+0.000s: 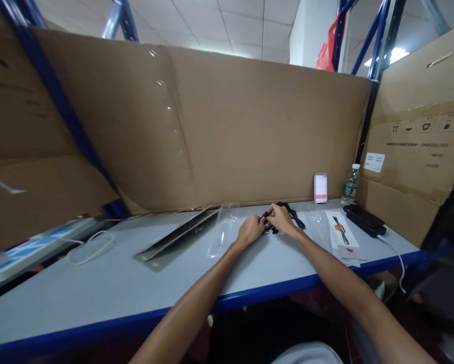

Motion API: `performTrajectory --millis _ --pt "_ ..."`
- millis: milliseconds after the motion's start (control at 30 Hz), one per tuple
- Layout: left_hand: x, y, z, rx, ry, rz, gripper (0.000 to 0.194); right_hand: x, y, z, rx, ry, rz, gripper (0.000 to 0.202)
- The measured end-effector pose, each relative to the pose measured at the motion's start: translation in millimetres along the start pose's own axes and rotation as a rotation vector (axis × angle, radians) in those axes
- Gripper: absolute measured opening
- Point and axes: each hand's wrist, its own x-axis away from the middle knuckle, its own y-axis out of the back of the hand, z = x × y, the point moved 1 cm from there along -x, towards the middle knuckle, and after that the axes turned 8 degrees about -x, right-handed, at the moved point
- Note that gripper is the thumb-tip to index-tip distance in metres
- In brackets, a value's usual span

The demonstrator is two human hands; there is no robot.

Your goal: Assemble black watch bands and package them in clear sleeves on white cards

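My left hand (251, 228) and my right hand (280, 219) meet over the grey tabletop, fingers closed on a small black piece (265, 216) between them. Its kind is too small and too covered to make out. Just beyond and right of my right hand lies a black strap-like or cable-like item (297, 219). Whether it joins the piece in my fingers, I cannot tell. A clear plastic sleeve (223, 232) lies left of my left hand. Beside it rests a flat grey folded panel (177, 235).
At right lie a printed card (341, 230), another clear sleeve (318, 222) and a black device (363, 221) with a white cable (396, 249). A phone (320, 188) and water bottle (350, 186) stand behind. A power strip (33, 250) lies left. Cardboard walls (250, 126) enclose the table.
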Motion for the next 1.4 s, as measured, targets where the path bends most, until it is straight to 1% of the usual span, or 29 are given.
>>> performTrajectory --millis 100,267,433,533,700,867,1000,1133,1200,1300,1400 --pt "-2.9 0.2 1.3 0.058 -0.002 -0.014 0.044 1.0 2.4 1.4 -0.027 0.006 -0.021 0.020" --pt "-3.8 -0.5 1.4 0.099 0.025 -0.044 0.044 0.5 2.6 0.9 0.034 0.051 -0.029 0.016" --pt "-2.6 -3.6 1.2 0.097 0.019 -0.043 0.041 -1.1 0.7 -3.3 0.083 0.015 -0.048 0.017" --pt "-2.5 -3.8 1.3 0.109 0.008 -0.044 0.042 -1.7 0.9 -5.0 0.066 -0.007 -0.026 0.018" --pt "-7.3 -4.2 4.1 0.201 0.036 -0.064 0.046 -3.5 2.0 -5.8 0.033 -0.057 -0.012 0.017" --pt "-11.8 -6.8 7.4 0.242 0.049 -0.076 0.043 -4.9 -0.2 -6.6 -0.098 -0.105 -0.030 0.016" --pt "-10.7 -6.4 7.4 0.242 0.057 -0.069 0.040 -3.3 -1.9 -8.0 -0.297 -0.211 0.030 0.015" --pt "-9.3 -3.0 4.9 0.215 0.059 -0.035 0.046 -4.6 -2.0 -9.7 -0.427 -0.280 0.047 0.014" --pt "-9.2 -1.1 3.5 0.207 0.062 -0.035 0.049 -6.7 -1.5 -10.7 -0.481 -0.309 0.053 0.011" --pt "-9.5 1.5 3.6 0.184 0.090 -0.042 0.052 -10.1 2.6 -13.2 -0.512 -0.368 0.027 0.006" --pt "-9.6 4.6 7.9 0.151 0.138 -0.058 0.046 -12.1 12.4 -17.6 -0.442 -0.401 -0.031 0.008"
